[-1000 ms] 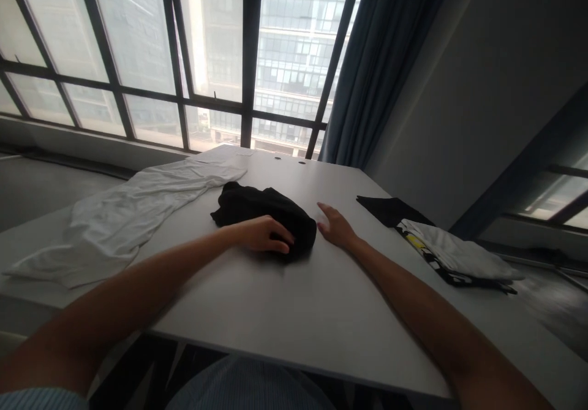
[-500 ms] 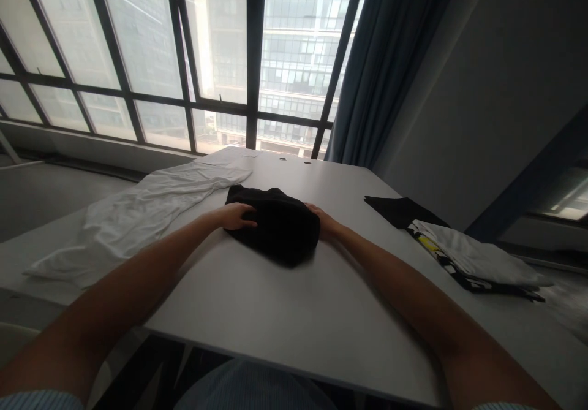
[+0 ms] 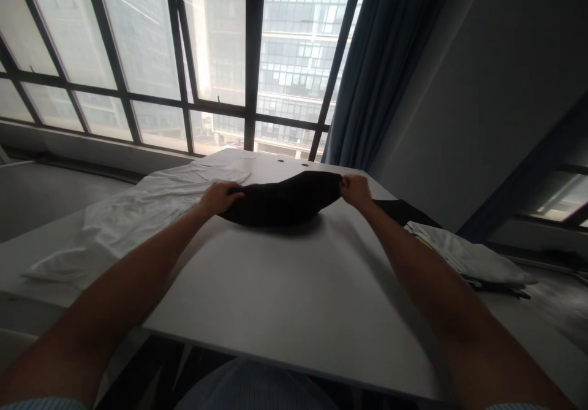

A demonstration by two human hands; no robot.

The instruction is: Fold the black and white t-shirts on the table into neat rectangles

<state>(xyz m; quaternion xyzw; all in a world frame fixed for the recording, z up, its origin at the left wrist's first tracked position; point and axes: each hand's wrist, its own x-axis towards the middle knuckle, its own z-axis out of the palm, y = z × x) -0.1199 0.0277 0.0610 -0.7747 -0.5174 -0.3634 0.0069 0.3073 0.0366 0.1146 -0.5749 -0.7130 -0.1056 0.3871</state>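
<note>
A black cloth (image 3: 285, 203) hangs stretched between my two hands, its lower middle sagging close above the white table (image 3: 275, 299). My left hand (image 3: 221, 198) is closed on its left end, thumb toward the cloth. My right hand (image 3: 356, 189) grips the right end, held a little higher, with the fingers folded in. The fingertips of both hands are partly hidden by the cloth.
A white cloth (image 3: 133, 214) lies spread and wrinkled on the table's left side. Folded clothes (image 3: 468, 252), white on top, lie at the right, beside another black cloth (image 3: 404, 211). Windows and a blue curtain (image 3: 367, 60) stand behind the table.
My right hand has moved right and up, closing on the cloth's end. The black cloth has gone from a bunched heap to a stretched strip, lifted higher. My left hand has shifted slightly up and left.
</note>
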